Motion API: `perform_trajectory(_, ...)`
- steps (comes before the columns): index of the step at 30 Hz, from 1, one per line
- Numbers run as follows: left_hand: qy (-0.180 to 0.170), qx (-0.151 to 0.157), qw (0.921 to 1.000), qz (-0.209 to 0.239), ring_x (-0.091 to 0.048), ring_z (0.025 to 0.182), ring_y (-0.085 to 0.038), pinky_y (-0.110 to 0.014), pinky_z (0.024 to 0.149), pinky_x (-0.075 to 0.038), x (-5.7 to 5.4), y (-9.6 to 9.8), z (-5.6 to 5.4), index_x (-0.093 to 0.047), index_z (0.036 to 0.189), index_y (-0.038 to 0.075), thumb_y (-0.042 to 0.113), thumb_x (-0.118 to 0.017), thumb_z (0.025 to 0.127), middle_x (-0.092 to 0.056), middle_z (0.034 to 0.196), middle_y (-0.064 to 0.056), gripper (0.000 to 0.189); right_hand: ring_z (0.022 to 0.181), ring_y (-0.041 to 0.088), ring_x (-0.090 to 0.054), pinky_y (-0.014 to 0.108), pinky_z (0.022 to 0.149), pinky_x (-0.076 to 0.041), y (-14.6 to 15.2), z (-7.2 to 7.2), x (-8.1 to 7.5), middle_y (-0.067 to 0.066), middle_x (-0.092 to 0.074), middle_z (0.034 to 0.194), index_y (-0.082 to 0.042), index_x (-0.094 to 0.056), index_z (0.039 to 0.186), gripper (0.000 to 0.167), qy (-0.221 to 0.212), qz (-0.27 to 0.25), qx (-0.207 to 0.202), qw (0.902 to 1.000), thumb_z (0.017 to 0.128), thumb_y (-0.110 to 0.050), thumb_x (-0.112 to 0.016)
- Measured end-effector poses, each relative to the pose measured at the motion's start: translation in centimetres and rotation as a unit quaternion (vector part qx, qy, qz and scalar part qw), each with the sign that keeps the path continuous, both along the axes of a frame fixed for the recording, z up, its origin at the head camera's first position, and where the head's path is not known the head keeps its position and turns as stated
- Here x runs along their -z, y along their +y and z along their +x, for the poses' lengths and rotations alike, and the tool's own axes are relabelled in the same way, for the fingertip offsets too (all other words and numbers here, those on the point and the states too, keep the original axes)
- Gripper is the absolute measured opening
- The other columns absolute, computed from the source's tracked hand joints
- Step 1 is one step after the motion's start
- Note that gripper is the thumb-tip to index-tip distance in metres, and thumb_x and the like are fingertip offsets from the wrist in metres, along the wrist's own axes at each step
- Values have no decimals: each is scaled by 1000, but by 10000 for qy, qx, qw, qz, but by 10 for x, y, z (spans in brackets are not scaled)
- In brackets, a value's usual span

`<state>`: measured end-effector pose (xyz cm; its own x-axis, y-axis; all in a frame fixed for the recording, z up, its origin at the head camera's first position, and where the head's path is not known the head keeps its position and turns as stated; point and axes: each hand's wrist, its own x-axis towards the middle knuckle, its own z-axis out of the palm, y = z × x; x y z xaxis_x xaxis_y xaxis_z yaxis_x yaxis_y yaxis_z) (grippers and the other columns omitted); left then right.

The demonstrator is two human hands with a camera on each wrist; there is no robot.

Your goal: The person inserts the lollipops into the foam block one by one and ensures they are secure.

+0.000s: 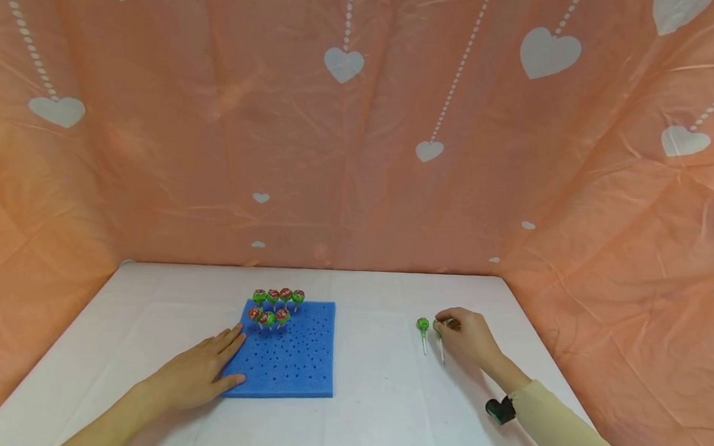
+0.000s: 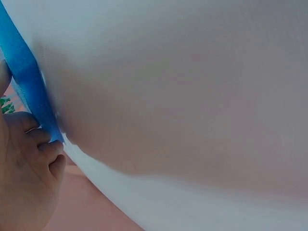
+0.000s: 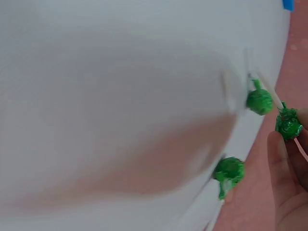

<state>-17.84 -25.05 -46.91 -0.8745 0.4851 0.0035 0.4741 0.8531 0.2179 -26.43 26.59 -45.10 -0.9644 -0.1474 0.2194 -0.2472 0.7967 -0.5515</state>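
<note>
My left hand (image 1: 192, 374) lies with fingers extended on the left edge of a blue foam board (image 1: 306, 376) dotted with small holes. Several lollipops (image 1: 285, 295) in red and green wrappers stand upright in two rows at the board's far left. Over on the right, my right hand (image 1: 470, 337) pinches a green-wrapped lollipop (image 3: 288, 124) by its head between thumb and fingers, its white stick pointing away. Another lollipop (image 3: 260, 101) lies on the table close by, and one more (image 3: 229, 171) is nearer the wrist. My hand partly covers this group in the head view.
A white cloth covers the table (image 1: 374, 380). Orange curtains (image 1: 362, 203) with white hearts enclose the back and sides. A dark wrist device (image 1: 501, 411) sits at my right sleeve.
</note>
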Motion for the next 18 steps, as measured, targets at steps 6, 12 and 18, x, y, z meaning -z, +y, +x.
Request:
perform_trajectory(6,7,-2,10000,11,-39,144,-53,-64,116,-38,-1,1,0,-46,150,-10,56,-58,102,-35,161,-32,83,81,18,-72,28,72,-61,-7,0,-8,5,-75,96,-5,-78,104,14,654,-352,-307,9968,90,-7,-80)
perform_trajectory(12,12,14,10000,51,-39,144,-53,-64,115,-37,0,2,0,-46,150,-10,56,-57,102,-35,161,-32,83,84,24,-74,27,74,-63,-23,-1,-12,8,-76,99,-2,-77,103,15,1192,-763,-545,9884,88,-1,-80)
perform_trajectory(18,-15,-96,9999,34,-38,146,-51,-62,118,-36,1,1,1,-46,151,-9,56,-56,103,-34,162,-30,82,87,28,-75,25,77,-63,-47,-3,-14,11,-74,101,0,-76,105,18,1521,-1230,-794,9775,88,4,-80)
